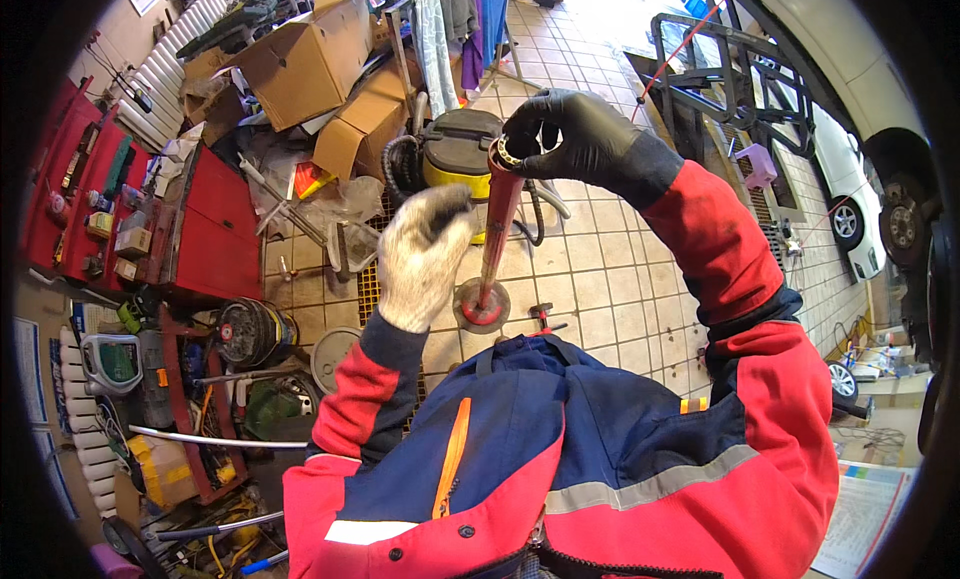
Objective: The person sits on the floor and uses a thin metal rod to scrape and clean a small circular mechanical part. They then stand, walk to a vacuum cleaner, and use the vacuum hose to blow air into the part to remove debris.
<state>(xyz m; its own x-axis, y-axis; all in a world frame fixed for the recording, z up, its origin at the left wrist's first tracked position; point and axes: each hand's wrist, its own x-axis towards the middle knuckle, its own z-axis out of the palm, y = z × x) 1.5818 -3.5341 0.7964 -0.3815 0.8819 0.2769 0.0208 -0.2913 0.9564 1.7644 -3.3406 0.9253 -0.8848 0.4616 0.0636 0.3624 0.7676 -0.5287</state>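
A red upright stand rises from a round base on the tiled floor. At its top sits a shiny metal ring with a notched edge. My right hand, in a black glove, pinches this ring between thumb and fingers; whether the ring is loose or part of the stand I cannot tell. Just left of the stand, apart from it, is my left hand in a whitish knit glove with a dark palm. Its fingers are curled in, and anything inside them is hidden.
Behind the stand is a yellow and black canister vacuum with a hose. Cardboard boxes pile up at the far left, above a red cabinet. A red-handled tool lies near the base. Cars stand at right.
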